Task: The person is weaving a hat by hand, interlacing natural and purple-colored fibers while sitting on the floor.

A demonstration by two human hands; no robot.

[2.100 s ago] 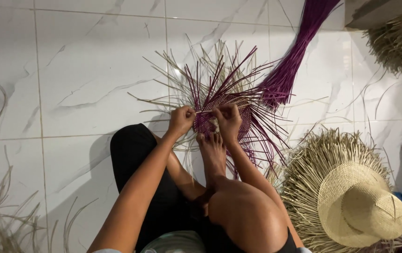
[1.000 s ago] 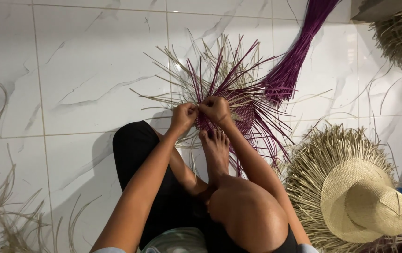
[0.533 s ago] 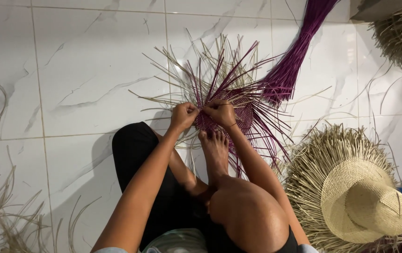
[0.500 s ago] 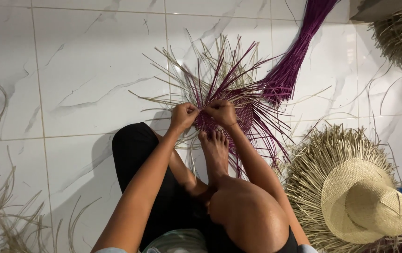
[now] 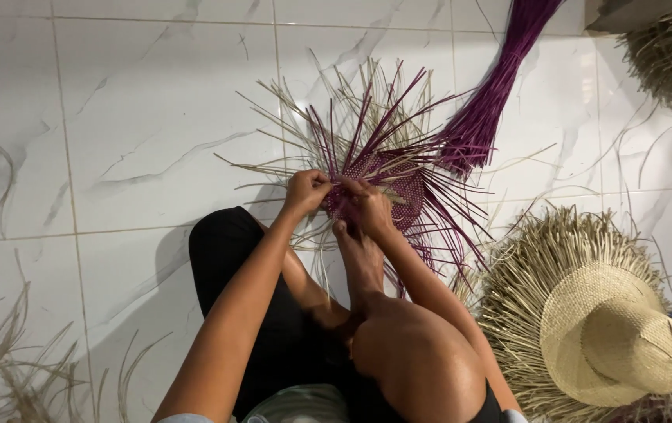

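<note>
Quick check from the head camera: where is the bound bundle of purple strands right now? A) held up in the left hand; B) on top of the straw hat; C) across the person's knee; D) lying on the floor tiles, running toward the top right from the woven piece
D: the purple bundle lies on the white tiles, up and right of the woven piece that both hands work on; the straw hat carries nothing purple.

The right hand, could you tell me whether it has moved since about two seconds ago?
Yes. The right hand has slid left along the purple woven mat on the tiled floor, closing on the left hand.
</note>
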